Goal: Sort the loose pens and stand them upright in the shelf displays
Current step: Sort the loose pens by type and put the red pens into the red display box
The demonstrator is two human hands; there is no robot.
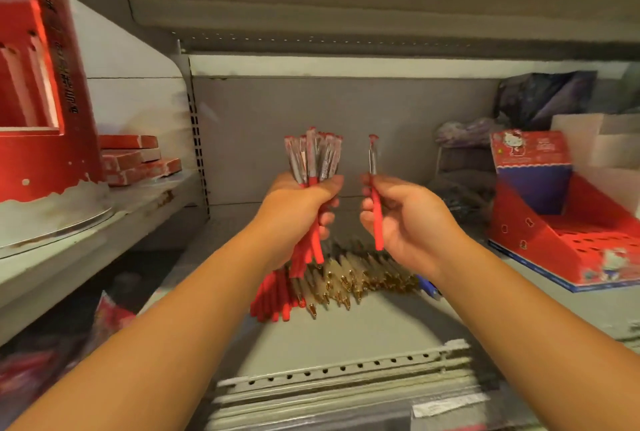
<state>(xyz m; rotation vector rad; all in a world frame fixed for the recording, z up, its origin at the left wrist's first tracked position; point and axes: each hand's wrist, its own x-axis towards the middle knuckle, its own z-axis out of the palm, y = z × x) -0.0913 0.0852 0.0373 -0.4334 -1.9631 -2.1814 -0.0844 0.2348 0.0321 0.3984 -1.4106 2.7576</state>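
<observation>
A bundle of pens [313, 156], each with a red grip, a clear greyish barrel and a red top, is gripped upright by the curled fingers of the left hand [298, 208]. A single pen [375, 202] of the same kind is pinched in the right hand [401, 222] just beside it at 3 o'clock, apart. More loose pens [332, 278], red ones and pale gold-tipped ones, are fanned on the grey shelf [346, 333] at 6 o'clock below the hands, with a red display box [554, 243] set at 3 o'clock and a taller red display [34, 84] at 10 o'clock.
</observation>
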